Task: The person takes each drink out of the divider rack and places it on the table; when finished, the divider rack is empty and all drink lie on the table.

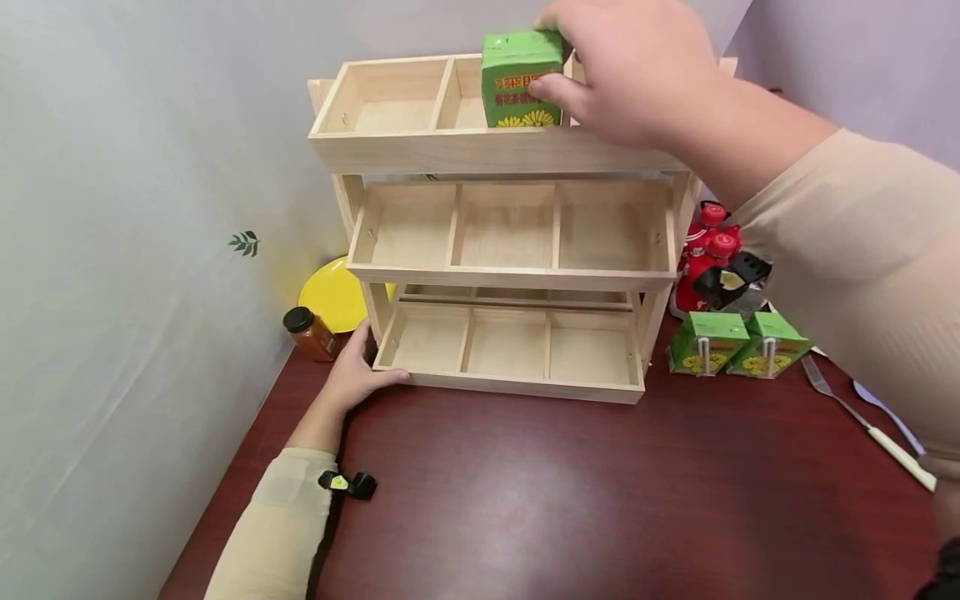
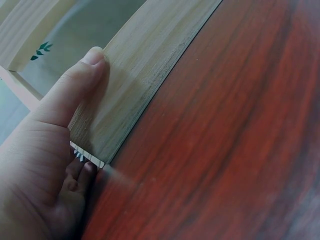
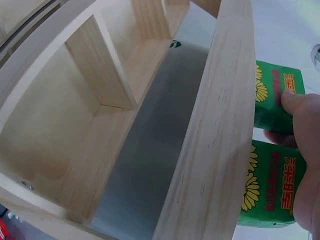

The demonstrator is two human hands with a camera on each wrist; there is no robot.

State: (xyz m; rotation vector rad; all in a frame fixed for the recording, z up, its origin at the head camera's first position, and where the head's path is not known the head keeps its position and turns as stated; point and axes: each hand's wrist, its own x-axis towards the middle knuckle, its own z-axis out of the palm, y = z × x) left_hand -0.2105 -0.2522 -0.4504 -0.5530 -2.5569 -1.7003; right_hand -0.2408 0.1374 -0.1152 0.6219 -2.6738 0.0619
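My right hand (image 1: 633, 71) pinches a green drink carton (image 1: 517, 83) with yellow flowers at the middle compartment of the wooden rack's top tier (image 1: 450, 150). In the right wrist view the thumb lies on that held carton (image 3: 280, 82). A second green carton (image 3: 272, 187) stands beside it, close to the palm; the hand hides it in the head view. Down at the bottom tier, my left hand (image 1: 352, 373) grips the front left corner. Its thumb lies along the front board (image 2: 135, 75), with the fingers round the end, as the left wrist view shows.
Two more green cartons (image 1: 708, 343) stand right of the rack, before red bottles (image 1: 701, 267). A fork (image 1: 862, 421) and a spoon (image 1: 888, 412) lie at the right. A yellow plate (image 1: 333, 292) and a black-lidded jar (image 1: 310, 335) are at the left, near the wall.
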